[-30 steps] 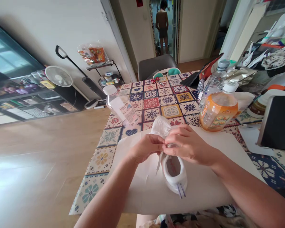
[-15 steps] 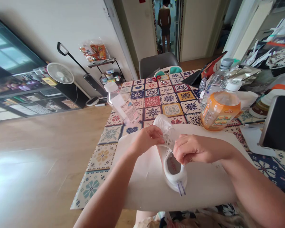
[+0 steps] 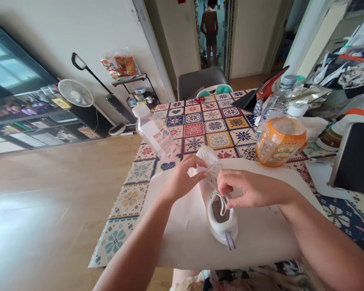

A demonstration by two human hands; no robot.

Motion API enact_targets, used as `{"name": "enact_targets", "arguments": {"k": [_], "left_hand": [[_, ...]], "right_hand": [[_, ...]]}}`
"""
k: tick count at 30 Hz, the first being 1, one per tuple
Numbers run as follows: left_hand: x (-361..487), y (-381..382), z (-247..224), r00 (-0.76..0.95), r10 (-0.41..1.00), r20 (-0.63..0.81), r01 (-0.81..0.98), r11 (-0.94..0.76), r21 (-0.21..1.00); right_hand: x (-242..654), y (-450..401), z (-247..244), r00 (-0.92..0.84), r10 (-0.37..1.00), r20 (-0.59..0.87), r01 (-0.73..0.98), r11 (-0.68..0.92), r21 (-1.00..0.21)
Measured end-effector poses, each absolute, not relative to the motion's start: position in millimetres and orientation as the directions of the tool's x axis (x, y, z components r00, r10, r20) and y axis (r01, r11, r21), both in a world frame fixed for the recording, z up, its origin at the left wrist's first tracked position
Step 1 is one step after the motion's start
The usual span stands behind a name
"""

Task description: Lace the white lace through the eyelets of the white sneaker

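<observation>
A white shoe (image 3: 211, 216) lies on a white sheet (image 3: 182, 238) at the table's near edge, toe pointing away and heel toward me. Its white lace (image 3: 223, 203) is tied near the opening, with loops hanging over the inside. On the shoe's left side is my left hand (image 3: 189, 174), thumb and fingers apart, with nothing between them. My right hand (image 3: 241, 188) is on the right, fingers curled beside the lace, thumb apart from them; it holds nothing that I can see.
A clear bottle with a pink label (image 3: 157, 137) stands left of the sheet. To the right are an orange-labelled bottle (image 3: 280, 141), a clear bottle (image 3: 276, 101) and a dark screen (image 3: 356, 157). Red scissors (image 3: 204, 102) lie farther back. A person (image 3: 210, 30) stands in a doorway.
Both hands have opened and let go of the lace. Its loops, hidden by the fingers before, now show over the shoe's opening.
</observation>
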State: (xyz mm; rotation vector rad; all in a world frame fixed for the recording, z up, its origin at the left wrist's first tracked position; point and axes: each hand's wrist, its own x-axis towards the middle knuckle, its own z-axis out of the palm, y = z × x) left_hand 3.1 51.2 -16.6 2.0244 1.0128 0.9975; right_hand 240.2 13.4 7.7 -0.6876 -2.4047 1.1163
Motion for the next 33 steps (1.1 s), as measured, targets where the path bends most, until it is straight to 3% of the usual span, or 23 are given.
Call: {"name": "enact_targets", "arguments": {"k": [2,5,9,11,14,17,19,21,22,23,25,27,29,33], "left_hand": [[0,49,-11,0.523,0.759,0.388,0.292,-0.587,0.755],[-1,45,-3,0.725,0.607,0.326,0.223,-0.654,0.723],[3,42,1,0.748,0.589,0.307,0.235,-0.667,0.707],[4,42,0,0.736,0.601,0.312,0.244,-0.666,0.705],[5,42,-1,0.729,0.611,0.310,0.262,-0.667,0.698],[4,42,-2,0.723,0.620,0.306,0.272,-0.662,0.699],[4,42,-2,0.717,0.627,0.304,0.270,-0.652,0.709],[5,41,-2,0.713,0.637,0.291,0.270,-0.633,0.725],[5,41,-2,0.713,0.643,0.280,0.272,-0.621,0.735],[6,40,-2,0.715,0.647,0.266,0.273,-0.608,0.745],[7,39,-1,0.731,0.642,0.233,0.267,-0.582,0.768],[9,39,-1,0.750,0.628,0.208,0.254,-0.563,0.786],[10,37,-1,0.753,0.627,0.197,0.250,-0.551,0.796],[13,35,-4,0.733,0.653,0.190,0.259,-0.527,0.810]], "right_hand": [[239,11,7,-0.754,0.647,0.115,0.376,0.569,-0.731],[235,10,6,-0.737,0.655,0.165,0.405,0.623,-0.669],[234,11,5,-0.722,0.631,0.285,0.376,0.703,-0.603],[234,10,6,-0.723,0.623,0.300,0.347,0.702,-0.623],[236,8,9,-0.760,0.595,0.262,0.218,0.613,-0.760],[238,9,13,-0.857,0.375,0.352,-0.158,0.460,-0.874],[240,13,15,-0.859,0.067,0.507,-0.470,0.291,-0.833],[243,17,16,-0.817,-0.149,0.558,-0.577,0.166,-0.800],[245,18,16,-0.842,-0.130,0.524,-0.540,0.180,-0.822],[247,20,15,-0.890,-0.008,0.457,-0.445,0.240,-0.863],[251,20,12,-0.879,0.402,0.259,-0.105,0.366,-0.925],[250,20,8,-0.739,0.663,0.119,0.209,0.393,-0.895],[246,19,3,-0.693,0.719,0.060,0.356,0.413,-0.838],[236,18,-3,-0.706,0.703,0.081,0.344,0.441,-0.829]]}}
